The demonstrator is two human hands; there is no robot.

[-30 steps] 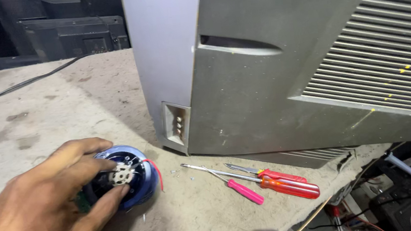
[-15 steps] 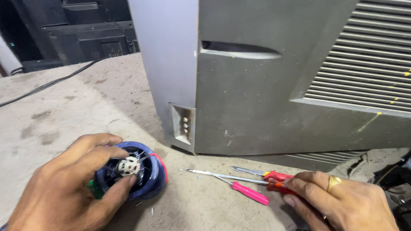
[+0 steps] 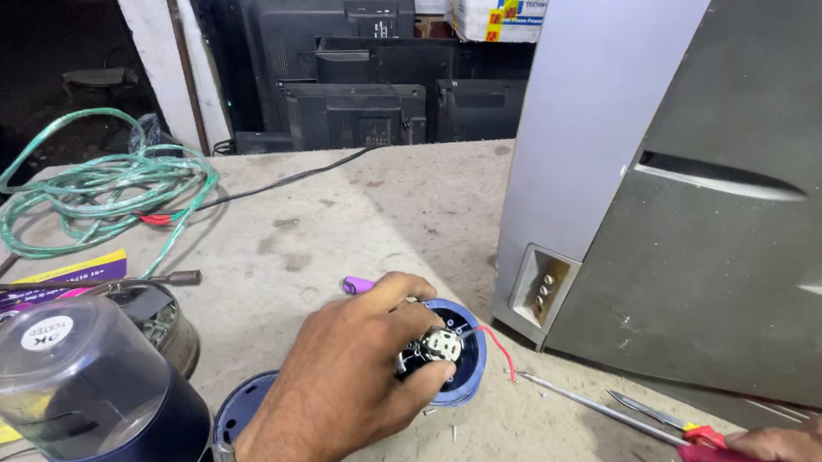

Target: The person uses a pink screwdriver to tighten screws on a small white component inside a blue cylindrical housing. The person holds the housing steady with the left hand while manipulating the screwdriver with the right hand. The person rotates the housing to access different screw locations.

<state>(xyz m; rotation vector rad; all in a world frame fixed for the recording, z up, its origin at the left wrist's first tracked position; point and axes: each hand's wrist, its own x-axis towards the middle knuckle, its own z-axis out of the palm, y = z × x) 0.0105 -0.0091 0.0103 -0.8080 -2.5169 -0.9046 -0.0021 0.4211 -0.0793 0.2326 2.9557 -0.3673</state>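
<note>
Gripping a blue round base from its left, the left hand closes around it; the right hand holds a red screwdriver nearby.

Green cable coil at ten o'clock on the bench, blue-based clear jar at eight. Grey appliance casing fills three o'clock; dark monitors stacked at twelve.

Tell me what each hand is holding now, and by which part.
The left hand grips the round blue part from above, around its rim. The right hand holds a red-handled screwdriver by its handle.
</note>
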